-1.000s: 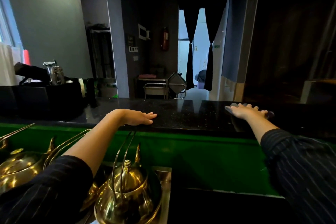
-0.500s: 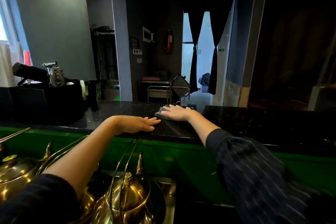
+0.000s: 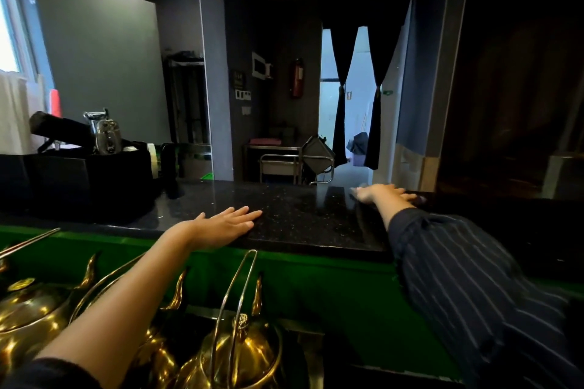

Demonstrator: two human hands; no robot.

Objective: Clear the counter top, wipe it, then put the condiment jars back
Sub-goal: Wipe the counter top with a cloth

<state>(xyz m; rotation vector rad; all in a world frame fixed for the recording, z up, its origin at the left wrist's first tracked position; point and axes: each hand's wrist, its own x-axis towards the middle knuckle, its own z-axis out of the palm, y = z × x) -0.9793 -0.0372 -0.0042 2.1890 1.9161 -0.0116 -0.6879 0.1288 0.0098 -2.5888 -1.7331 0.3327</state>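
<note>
Dim grey walls and a doorway hung with tied dark curtains (image 3: pixel 343 95) lie beyond the black speckled stone desk (image 3: pixel 294 215) that runs across in front of me, with a bright green panel (image 3: pixel 316 287) dropping below its near edge. My left hand (image 3: pixel 221 224) lies flat, palm down, fingers apart and straight, on the near edge of the desk, clamped on nothing. My right hand (image 3: pixel 384 193) reaches further out to the far edge on the right, its fingers spread and pressed down on a small dark cloth (image 3: pixel 420 199), of which only a sliver shows past my fingertips; the hand is blurred, and the cloth lies directly under my palm, flat on the stone. My dark pinstriped sleeve (image 3: pixel 467 278) covers that arm. Well apart from both hands, at the left end of the desk, stands a black fabric box (image 3: pixel 79 180) with a shiny metal container (image 3: pixel 107 136) rising from it; whether that is one of the condiment jars I cannot tell. Below my left forearm stand polished brass kettles with tall loop handles (image 3: pixel 240 354).
</note>
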